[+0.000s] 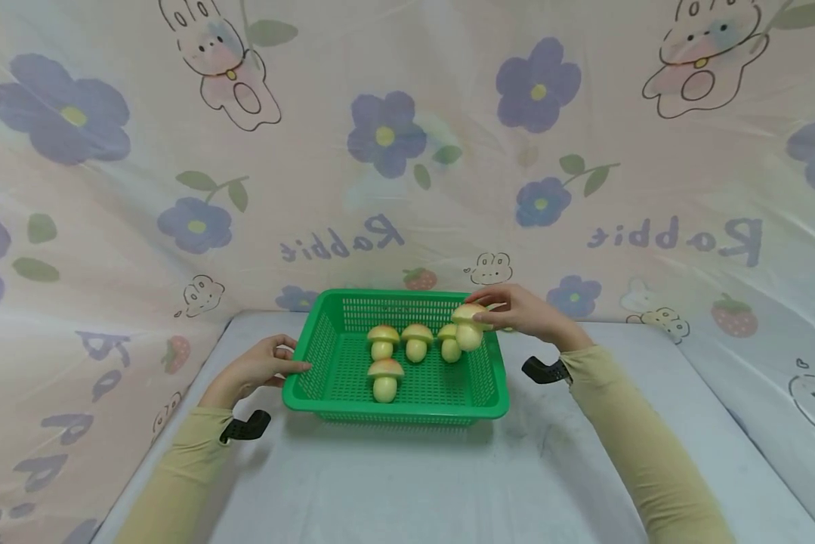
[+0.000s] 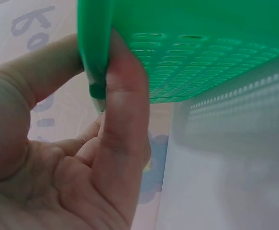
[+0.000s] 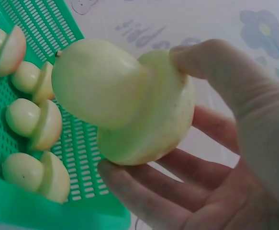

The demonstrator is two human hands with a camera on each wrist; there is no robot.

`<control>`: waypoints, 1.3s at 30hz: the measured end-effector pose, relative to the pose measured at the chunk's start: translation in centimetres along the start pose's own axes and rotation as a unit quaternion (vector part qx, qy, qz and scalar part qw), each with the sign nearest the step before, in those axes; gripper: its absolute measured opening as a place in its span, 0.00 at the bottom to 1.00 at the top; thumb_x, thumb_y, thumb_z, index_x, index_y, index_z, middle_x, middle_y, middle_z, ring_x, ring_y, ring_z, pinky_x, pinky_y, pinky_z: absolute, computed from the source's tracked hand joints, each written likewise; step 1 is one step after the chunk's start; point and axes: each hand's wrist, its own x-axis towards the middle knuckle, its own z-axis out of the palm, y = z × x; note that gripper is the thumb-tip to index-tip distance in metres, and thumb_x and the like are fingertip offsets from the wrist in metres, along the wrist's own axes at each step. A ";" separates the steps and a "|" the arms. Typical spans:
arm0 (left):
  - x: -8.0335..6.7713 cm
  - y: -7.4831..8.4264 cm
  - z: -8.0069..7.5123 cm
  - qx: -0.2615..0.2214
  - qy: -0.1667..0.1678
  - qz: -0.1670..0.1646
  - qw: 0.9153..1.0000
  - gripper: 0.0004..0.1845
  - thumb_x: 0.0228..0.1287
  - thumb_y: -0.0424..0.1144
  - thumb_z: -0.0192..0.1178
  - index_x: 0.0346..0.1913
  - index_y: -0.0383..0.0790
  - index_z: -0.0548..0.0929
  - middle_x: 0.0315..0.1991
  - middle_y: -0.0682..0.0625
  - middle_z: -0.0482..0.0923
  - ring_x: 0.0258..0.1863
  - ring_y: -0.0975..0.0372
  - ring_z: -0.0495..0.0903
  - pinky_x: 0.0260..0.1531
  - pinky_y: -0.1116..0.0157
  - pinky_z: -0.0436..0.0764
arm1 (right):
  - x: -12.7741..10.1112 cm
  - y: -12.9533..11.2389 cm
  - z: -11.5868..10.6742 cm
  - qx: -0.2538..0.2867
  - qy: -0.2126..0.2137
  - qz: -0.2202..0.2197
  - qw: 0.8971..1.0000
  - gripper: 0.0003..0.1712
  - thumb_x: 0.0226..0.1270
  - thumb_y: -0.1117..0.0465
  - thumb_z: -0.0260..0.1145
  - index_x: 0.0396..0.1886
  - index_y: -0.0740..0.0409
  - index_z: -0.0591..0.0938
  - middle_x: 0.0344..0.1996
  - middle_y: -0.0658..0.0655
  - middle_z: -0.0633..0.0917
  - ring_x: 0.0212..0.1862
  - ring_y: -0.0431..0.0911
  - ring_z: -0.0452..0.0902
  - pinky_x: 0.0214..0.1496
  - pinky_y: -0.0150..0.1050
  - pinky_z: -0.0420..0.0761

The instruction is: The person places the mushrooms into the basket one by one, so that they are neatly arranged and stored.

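Observation:
A green plastic basket (image 1: 407, 409) with slotted walls stands on the white table. My left hand (image 1: 260, 368) pinches its left rim, thumb on one side and fingers curled beneath, as the left wrist view shows. My right hand (image 1: 523, 313) holds a toy mushroom (image 3: 144, 105) by its cap, stem toward the basket, over the basket's right end. Inside lie several more pale yellow mushrooms: three in a back row, including the middle one (image 1: 417, 343), and one nearer the front (image 1: 385, 380). The held mushroom partly covers the rightmost one (image 1: 450, 344) in the head view.
The white-covered table (image 1: 393, 483) extends in front of the basket and to both sides. Right behind it hangs a pale curtain (image 1: 448, 211) printed with rabbits and purple flowers. A black strap mount (image 1: 546, 370) sticks out from the right wrist, another (image 1: 245, 427) from the left.

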 end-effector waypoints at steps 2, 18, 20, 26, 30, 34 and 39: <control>0.0 0.0 0.0 -0.002 -0.001 0.002 1.000 0.34 0.59 0.42 0.68 0.61 0.30 0.62 0.41 0.42 0.74 0.33 0.56 0.78 0.33 0.59 0.81 | 0.3 -0.1 0.4 -0.004 -0.006 0.003 1.000 0.24 0.66 0.53 0.66 0.60 0.55 0.76 0.56 0.61 0.77 0.55 0.55 0.76 0.49 0.48 0.80; 0.0 -0.2 0.1 -0.009 -0.001 0.007 1.000 0.34 0.59 0.41 0.69 0.60 0.30 0.62 0.41 0.42 0.76 0.33 0.57 0.80 0.35 0.58 0.82 | 3.3 0.2 3.5 -0.006 -0.060 0.023 0.998 0.27 0.64 0.54 0.69 0.61 0.57 0.75 0.55 0.59 0.78 0.55 0.54 0.76 0.48 0.47 0.80; 0.0 -0.3 0.1 -0.010 -0.003 0.007 1.000 0.34 0.59 0.41 0.69 0.60 0.30 0.62 0.41 0.42 0.76 0.33 0.57 0.80 0.35 0.58 0.82 | 3.7 0.1 3.8 -0.018 -0.067 0.029 0.997 0.28 0.64 0.54 0.69 0.61 0.57 0.75 0.55 0.59 0.77 0.56 0.55 0.74 0.47 0.46 0.81; 0.0 -0.3 0.0 -0.013 -0.002 0.004 1.000 0.34 0.59 0.41 0.69 0.60 0.30 0.62 0.42 0.41 0.76 0.33 0.57 0.80 0.35 0.58 0.82 | 4.6 -0.3 5.1 -0.045 -0.096 0.039 0.994 0.31 0.65 0.54 0.68 0.64 0.62 0.73 0.57 0.59 0.76 0.56 0.53 0.74 0.47 0.50 0.80; 0.1 -0.3 0.0 -0.015 -0.002 0.003 1.000 0.33 0.60 0.40 0.68 0.60 0.31 0.62 0.41 0.42 0.76 0.32 0.57 0.79 0.33 0.59 0.82 | 5.3 -0.2 5.7 -0.064 -0.112 0.044 0.991 0.30 0.65 0.55 0.67 0.62 0.65 0.74 0.57 0.59 0.78 0.52 0.49 0.77 0.46 0.48 0.81; 0.1 -0.3 0.0 -0.016 -0.004 0.002 1.000 0.33 0.60 0.40 0.68 0.60 0.31 0.62 0.40 0.43 0.76 0.31 0.58 0.79 0.32 0.60 0.82 | 5.8 0.1 6.4 -0.078 -0.128 0.048 0.988 0.25 0.65 0.57 0.68 0.58 0.64 0.78 0.54 0.59 0.80 0.49 0.47 0.78 0.44 0.44 0.82; 0.1 -0.2 0.1 -0.010 -0.004 0.002 1.000 0.34 0.60 0.42 0.68 0.61 0.31 0.61 0.42 0.42 0.75 0.31 0.58 0.77 0.33 0.59 0.81 | 6.2 0.1 7.1 -0.083 -0.137 0.084 0.983 0.21 0.64 0.56 0.68 0.54 0.61 0.81 0.50 0.56 0.82 0.46 0.45 0.79 0.43 0.47 0.82</control>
